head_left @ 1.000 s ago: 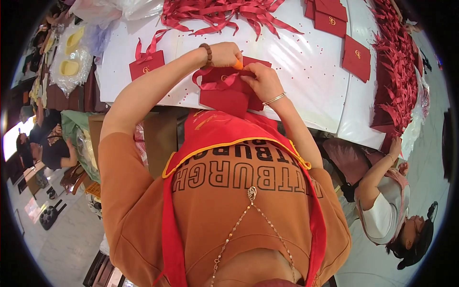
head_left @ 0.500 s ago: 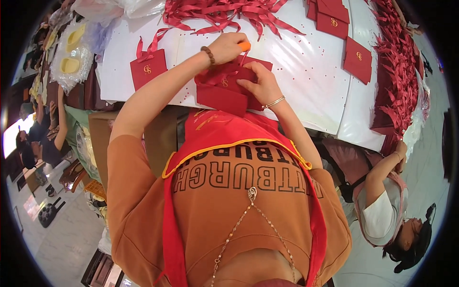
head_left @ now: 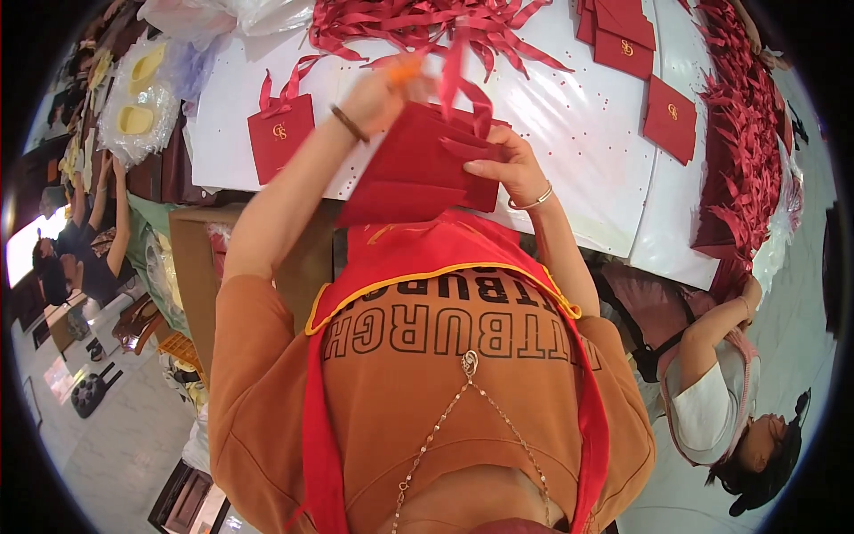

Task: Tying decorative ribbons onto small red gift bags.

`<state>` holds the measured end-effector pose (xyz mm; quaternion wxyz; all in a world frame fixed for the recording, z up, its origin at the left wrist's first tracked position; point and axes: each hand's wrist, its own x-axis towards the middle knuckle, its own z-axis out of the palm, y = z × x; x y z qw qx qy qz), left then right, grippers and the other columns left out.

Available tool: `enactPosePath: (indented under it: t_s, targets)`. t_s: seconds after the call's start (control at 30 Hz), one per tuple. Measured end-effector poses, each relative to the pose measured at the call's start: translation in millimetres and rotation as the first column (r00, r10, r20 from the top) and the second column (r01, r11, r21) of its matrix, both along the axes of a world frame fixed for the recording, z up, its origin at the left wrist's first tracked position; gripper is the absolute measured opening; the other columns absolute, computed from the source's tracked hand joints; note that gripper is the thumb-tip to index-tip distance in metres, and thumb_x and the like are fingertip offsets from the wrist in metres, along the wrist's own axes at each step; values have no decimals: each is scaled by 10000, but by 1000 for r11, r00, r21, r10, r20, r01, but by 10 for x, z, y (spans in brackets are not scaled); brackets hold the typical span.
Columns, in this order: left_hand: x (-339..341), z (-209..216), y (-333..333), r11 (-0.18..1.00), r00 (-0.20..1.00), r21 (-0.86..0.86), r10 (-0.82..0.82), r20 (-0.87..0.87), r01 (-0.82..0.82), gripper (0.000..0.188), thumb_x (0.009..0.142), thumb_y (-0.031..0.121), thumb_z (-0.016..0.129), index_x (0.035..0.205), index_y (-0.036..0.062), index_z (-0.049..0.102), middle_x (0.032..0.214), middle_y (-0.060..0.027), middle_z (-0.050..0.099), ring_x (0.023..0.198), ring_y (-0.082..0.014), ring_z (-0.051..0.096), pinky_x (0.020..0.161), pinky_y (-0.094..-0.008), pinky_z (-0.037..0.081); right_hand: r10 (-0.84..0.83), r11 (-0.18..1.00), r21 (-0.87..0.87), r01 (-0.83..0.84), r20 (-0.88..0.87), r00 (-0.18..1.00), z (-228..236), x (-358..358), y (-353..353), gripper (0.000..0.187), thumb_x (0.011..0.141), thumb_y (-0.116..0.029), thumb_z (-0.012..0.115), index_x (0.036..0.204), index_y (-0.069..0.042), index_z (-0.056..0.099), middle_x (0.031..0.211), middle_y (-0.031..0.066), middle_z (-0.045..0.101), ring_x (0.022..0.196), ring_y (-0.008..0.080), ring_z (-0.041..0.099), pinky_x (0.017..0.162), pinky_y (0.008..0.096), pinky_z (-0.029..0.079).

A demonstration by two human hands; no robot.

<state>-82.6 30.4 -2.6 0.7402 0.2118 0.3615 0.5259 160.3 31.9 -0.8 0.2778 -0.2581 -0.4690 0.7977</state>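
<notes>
Red bag [head_left: 418, 169] held over near table [head_left: 569, 133] edge, between both hands, mouth slanting up-right; left hand [head_left: 382, 93] raised at top, pinching ribbon [head_left: 458, 67], closer to handle; right hand [head_left: 503, 165] clasps bag's right side

Red paper bag [head_left: 418, 165] I hold tilted above the white table's near edge, one red ribbon [head_left: 463, 67] rising from its open mouth.
</notes>
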Motion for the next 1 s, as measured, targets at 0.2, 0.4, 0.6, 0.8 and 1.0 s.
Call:
enactPosePath:
  t_s: [0.2,0.4,0.6,0.8,1.0]
  targets:
    - [564,-55,-409,858,776,-14,-457,434,513,338,877,170,486,1158,-8,432,939,-122,573,868,-186,569,779,-273,456,64,984,-153,-97,-208,976,-155,24,107,254,733,87,575,943,-45,528,1048,67,552,911,166,545,815,291,459]
    - [498,-93,-393,966,768,-182,25,-640,-183,264,841,95,535,1086,62,441,813,-58,578,699,-116,558,564,-210,440,-551,765,-336,550,101,828,-482,191,292,237,863,-170,506,1075,-64,504,1006,63,536,838,134,521,692,252,420]
    - [32,-458,-100,980,-14,201,201,-980,-2,287,789,226,564,1029,68,560,871,-137,581,786,-240,563,695,-321,446,-523,852,262,453,386,760,-506,131,189,213,800,-211,615,917,-35,587,887,14,556,755,81,461,706,215,386]
    - [-284,-783,157,991,-545,94,25,-838,-100,221,775,281,578,943,138,560,1013,-80,503,953,-263,504,743,-421,422,-555,791,512,336,368,746,-559,97,76,220,719,-126,661,913,-53,587,959,77,526,898,176,485,778,273,411]
    - [-613,-664,-61,997,210,-5,11,-978,-76,189,842,227,488,950,72,502,852,-106,609,821,-255,584,694,-357,443,-679,674,697,247,452,578,-377,47,-64,269,701,-229,668,941,-137,588,1152,105,422,1079,295,353,898,389,308]
